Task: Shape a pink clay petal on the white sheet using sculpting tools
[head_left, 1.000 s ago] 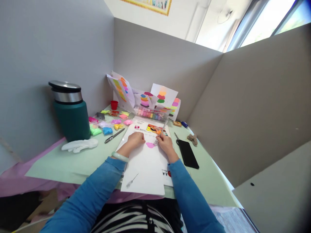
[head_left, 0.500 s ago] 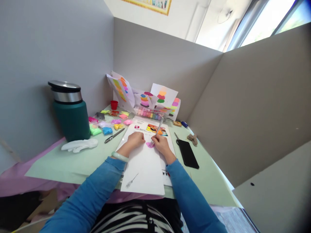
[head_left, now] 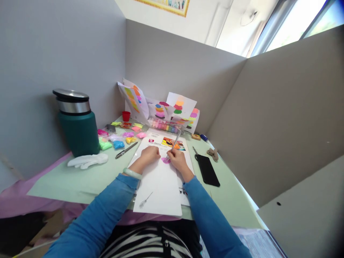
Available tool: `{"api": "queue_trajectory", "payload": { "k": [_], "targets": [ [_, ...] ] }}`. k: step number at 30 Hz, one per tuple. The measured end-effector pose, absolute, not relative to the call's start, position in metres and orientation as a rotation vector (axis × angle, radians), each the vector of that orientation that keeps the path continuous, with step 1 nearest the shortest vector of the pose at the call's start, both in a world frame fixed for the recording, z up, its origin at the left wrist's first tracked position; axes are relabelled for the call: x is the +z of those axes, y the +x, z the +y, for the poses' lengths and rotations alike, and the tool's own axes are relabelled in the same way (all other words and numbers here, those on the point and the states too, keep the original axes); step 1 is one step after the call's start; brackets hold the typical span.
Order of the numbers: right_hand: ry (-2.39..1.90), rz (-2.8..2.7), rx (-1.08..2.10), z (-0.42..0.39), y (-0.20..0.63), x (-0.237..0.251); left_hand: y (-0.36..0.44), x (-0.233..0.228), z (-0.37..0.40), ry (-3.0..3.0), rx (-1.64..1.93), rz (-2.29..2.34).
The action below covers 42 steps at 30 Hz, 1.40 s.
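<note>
My right hand (head_left: 177,158) is closed round a metal fork (head_left: 176,139), its handle pointing up and away and its tines down. The tines touch a flat pink-purple patch of what looks like clay (head_left: 164,161) on a white sheet of paper (head_left: 160,186). To the left of the patch, my left hand (head_left: 151,153) rests on the paper with its fingers curled in. Whether anything is inside those fingers is hidden. A small dark drawing like a broom (head_left: 146,200) marks the sheet's near end.
Bags of coloured clay (head_left: 118,144), a pen (head_left: 126,150), a white glove-like item (head_left: 88,161) and a green flask (head_left: 78,132) stand or lie at left. A black phone-like slab (head_left: 207,170) lies at right. Colour-painted papers (head_left: 180,104) lean at the back, between grey partitions.
</note>
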State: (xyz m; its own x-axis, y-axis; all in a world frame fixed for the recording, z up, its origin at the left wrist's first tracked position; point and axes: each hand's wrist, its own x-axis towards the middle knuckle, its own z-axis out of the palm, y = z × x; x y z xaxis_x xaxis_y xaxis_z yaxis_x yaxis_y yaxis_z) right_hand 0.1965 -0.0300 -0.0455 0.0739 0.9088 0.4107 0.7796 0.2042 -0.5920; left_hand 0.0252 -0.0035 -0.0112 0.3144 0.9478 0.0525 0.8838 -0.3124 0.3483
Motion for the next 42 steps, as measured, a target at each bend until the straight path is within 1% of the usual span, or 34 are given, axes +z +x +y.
{"api": "queue_trajectory", "payload": {
  "k": [3, 9, 11, 17, 21, 26, 29, 36, 42],
  "targets": [
    [-1.644, -1.735, 0.178, -0.029, 0.195, -0.046, 0.025, -0.013, -0.002, 2.331, 0.363, 1.651],
    [-1.841, -1.622, -0.003, -0.026, 0.202, -0.045, 0.025, -0.016, 0.001, 2.33, 0.371, 1.656],
    [-1.805, -1.612, 0.004, -0.027, 0.203, -0.045, 0.024, -0.016, 0.001, 2.337, 0.364, 1.647],
    [-1.615, -1.702, 0.155, -0.03, 0.193, -0.046, 0.025, -0.013, -0.001, 2.334, 0.364, 1.646],
    [-1.667, -1.724, 0.15, -0.029, 0.192, -0.046, 0.025, -0.012, -0.002, 2.33, 0.355, 1.651],
    [-1.845, -1.644, 0.019, -0.026, 0.2, -0.046, 0.025, -0.012, -0.002, 2.335, 0.348, 1.656],
    [-1.878, -1.609, -0.03, -0.026, 0.202, -0.045, 0.025, -0.011, -0.003, 2.336, 0.34, 1.66],
    [-1.732, -1.691, 0.064, -0.027, 0.197, -0.049, 0.025, -0.011, -0.004, 2.33, 0.345, 1.663],
    [-1.847, -1.652, 0.04, -0.025, 0.198, -0.047, 0.025, -0.01, -0.004, 2.325, 0.338, 1.664]
  ]
}}
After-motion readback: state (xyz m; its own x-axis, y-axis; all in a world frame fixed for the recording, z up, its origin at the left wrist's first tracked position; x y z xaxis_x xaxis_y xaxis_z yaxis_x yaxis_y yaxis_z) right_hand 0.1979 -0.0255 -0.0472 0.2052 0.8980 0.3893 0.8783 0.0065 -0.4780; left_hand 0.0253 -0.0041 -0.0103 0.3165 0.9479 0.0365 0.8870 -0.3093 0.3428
